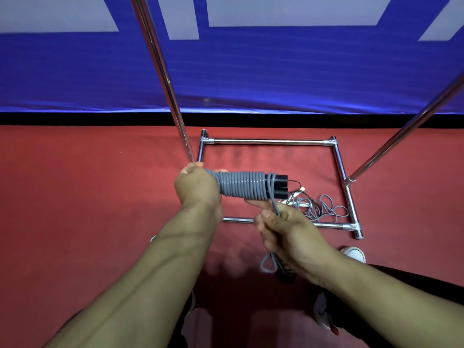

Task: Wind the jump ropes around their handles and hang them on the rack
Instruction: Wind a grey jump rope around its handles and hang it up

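Left hand clenched round the left end of the paired black handles, held level over the red floor. Grey rope sits in tight coils along most of the handles; black ends stick out at the right. Right hand pinches the loose rope tail just below the bundle; a short loop hangs under that fist. Rack base frame lies on the floor directly behind, two chrome uprights rising from it. More ropes lie tangled inside the frame, right side. Blue banner behind.
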Available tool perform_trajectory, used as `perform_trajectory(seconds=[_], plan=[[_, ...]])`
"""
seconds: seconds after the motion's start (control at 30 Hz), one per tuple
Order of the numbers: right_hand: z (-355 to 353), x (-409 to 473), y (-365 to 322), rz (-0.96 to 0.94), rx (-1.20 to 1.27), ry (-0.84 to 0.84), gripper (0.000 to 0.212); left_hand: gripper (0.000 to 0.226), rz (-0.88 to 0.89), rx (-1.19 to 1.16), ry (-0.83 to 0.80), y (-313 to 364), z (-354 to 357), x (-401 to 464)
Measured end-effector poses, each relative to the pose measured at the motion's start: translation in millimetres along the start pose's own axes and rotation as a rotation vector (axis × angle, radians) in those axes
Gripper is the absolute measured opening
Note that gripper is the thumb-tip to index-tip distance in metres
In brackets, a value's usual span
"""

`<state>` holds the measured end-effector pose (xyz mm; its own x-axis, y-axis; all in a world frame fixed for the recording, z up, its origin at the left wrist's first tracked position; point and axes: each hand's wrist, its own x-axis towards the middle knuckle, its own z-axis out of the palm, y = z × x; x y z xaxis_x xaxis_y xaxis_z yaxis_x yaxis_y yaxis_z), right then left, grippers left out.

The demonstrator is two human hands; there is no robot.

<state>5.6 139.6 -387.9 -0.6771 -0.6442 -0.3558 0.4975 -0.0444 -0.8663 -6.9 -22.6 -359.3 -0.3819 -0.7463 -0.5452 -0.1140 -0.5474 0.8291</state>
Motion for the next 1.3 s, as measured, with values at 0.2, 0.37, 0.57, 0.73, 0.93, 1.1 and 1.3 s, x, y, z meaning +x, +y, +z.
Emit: perform_trajectory(seconds=[0.2, 0.37, 0.57, 0.73, 0.93, 1.1, 1.3], plan=[[-5, -5, -10, -0.197, -0.454, 0.108, 0.033, 0.027, 0.047, -0.025, 0.036, 9, -5, 8], [-6, -4, -14, -0.04, -0.467, 0.011, 0.02, 0.027, 0.124, 0.053, 0.001, 5, -4, 7], [1, 2, -1, -0.081, -0.314, 0.15, 0.041, 0.027, 0.067, 0.029, 0.021, 4, -4, 4], [1, 6, -10, -0.065, -0.166, 0.272, 0.047, 0.026, -0.008, 0.032, 0.014, 0, -4, -7], [-3, 15, -8, -0.19, -0.007, 0.312, 0.039, 0.024, 0.091, 0.186, -0.037, -11, -2, -7], [-5, 19, -14, -0.118, 0.071, 0.332, 0.04, 0.029, 0.456, 0.497, -0.119, -11, -4, -3], [1, 17, -20, -0.091, 0.119, 0.337, 0.05, 0.033, 0.445, 0.529, -0.179, -14, -2, -17]])
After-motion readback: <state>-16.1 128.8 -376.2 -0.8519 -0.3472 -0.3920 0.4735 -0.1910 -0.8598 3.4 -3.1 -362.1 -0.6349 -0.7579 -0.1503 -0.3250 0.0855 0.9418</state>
